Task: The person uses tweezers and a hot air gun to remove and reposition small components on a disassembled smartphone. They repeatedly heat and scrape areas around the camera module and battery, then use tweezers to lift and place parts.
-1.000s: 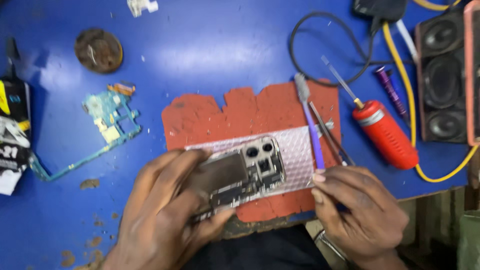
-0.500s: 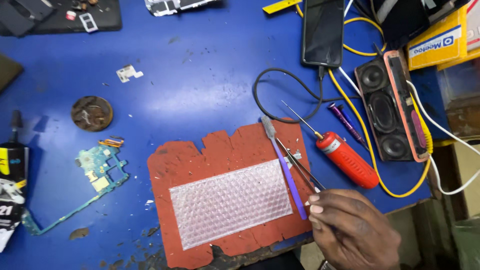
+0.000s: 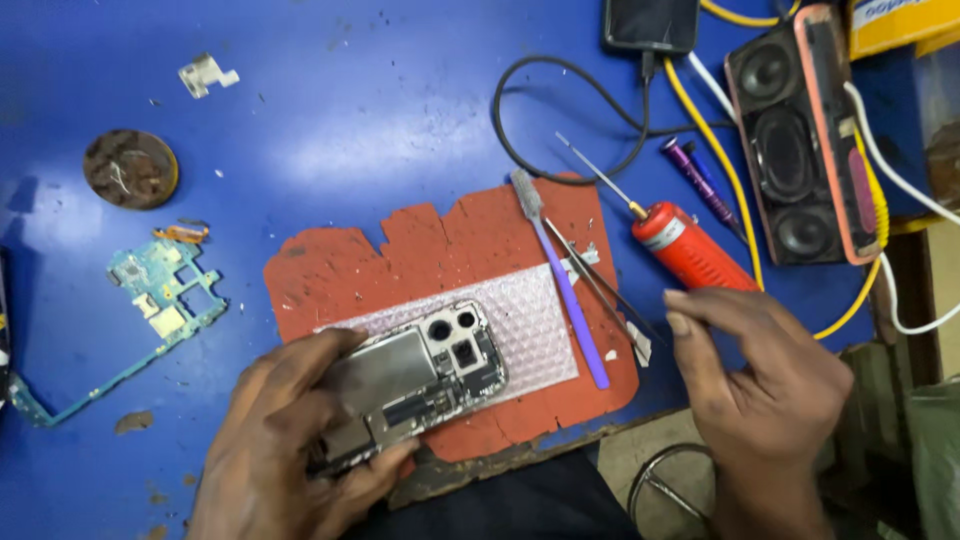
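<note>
My left hand (image 3: pixel 285 440) grips an opened phone (image 3: pixel 420 375), back cover off, with its camera holes and metal shields showing. The phone rests tilted on a bubble-wrap sheet (image 3: pixel 535 310) laid over a ragged red mat (image 3: pixel 440 250). My right hand (image 3: pixel 765 390) hovers at the mat's right edge with thumb and forefinger apart and nothing in them. It is just below a red pen-shaped tool with a thin metal tip (image 3: pixel 690 250). A purple-handled brush (image 3: pixel 568 295) and tweezers (image 3: pixel 600 285) lie on the mat between the hands.
A bare teal circuit board (image 3: pixel 160 300), a round brown disc (image 3: pixel 130 168) and a small white bracket (image 3: pixel 205 72) lie at the left of the blue table. A speaker (image 3: pixel 800 140), a purple pen (image 3: pixel 700 180), a black cable loop (image 3: pixel 560 120), a dark phone (image 3: pixel 650 20) and yellow wires crowd the right.
My left hand has come back into view holding the opened phone on the bubble wrap. My right hand has left the tweezers and moved right, toward the red tool.
</note>
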